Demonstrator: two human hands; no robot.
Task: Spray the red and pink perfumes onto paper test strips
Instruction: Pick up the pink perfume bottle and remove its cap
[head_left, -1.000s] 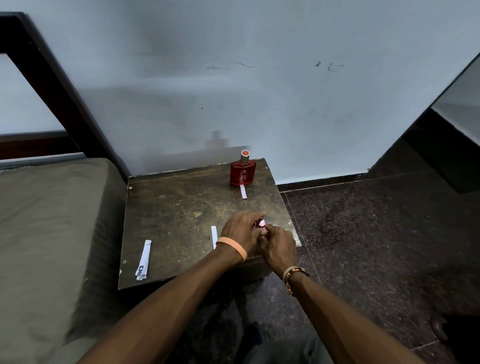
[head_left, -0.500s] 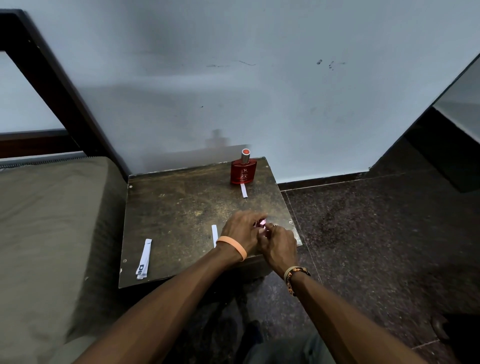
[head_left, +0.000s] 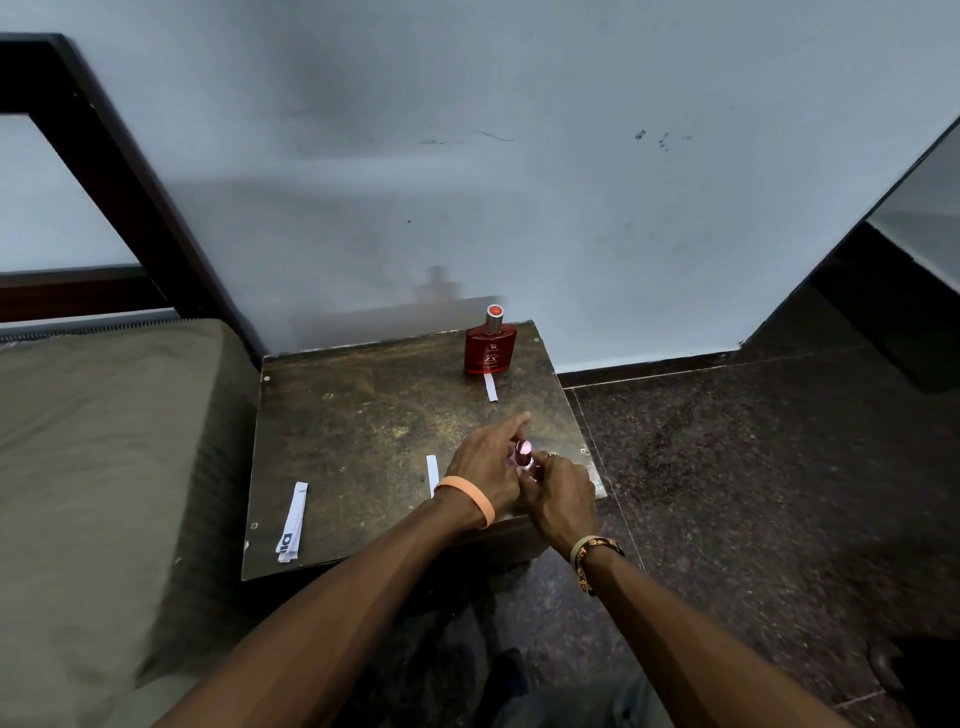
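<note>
Pink perfume (head_left: 522, 457): stands at the front right of the counter (head_left: 363, 415), enclosed between both hands. Only its shiny pink top and a little of the neck show. Whether that top is a cap or the bare spray head cannot be told.
Left hand (head_left: 485, 467): grip closed round the bottle from the left, with the forefinger out straight and pointing toward the wall, beyond the top.
Right hand (head_left: 561, 493): grip curled on the lower part of the bottle from the right. The fingertips are hidden.
Change: half a second ago the left forefinger lay bent over the bottle's top. It is now lifted clear, and the top is exposed. The bottle has not shifted on the counter.
Meaning for task: no strip is held at the nozzle, so the pink spray is judged not yet delivered. The raised finger suggests a re-grip, either to uncap or to reach the spray head.
Near strip (head_left: 432, 474): flat on the counter, just left of the left wrist, untouched.
Red perfume (head_left: 491, 347): upright at the far edge, well apart from the hands.
Far strip (head_left: 491, 387): flat, one end at the foot of the red perfume. Whether it has been sprayed cannot be told.
Spare strips (head_left: 292, 522): a folded bundle near the front left edge.
Caution: the pink perfume stands near the counter's corner, so a hard pull could send it to the floor (head_left: 727, 467).
</note>
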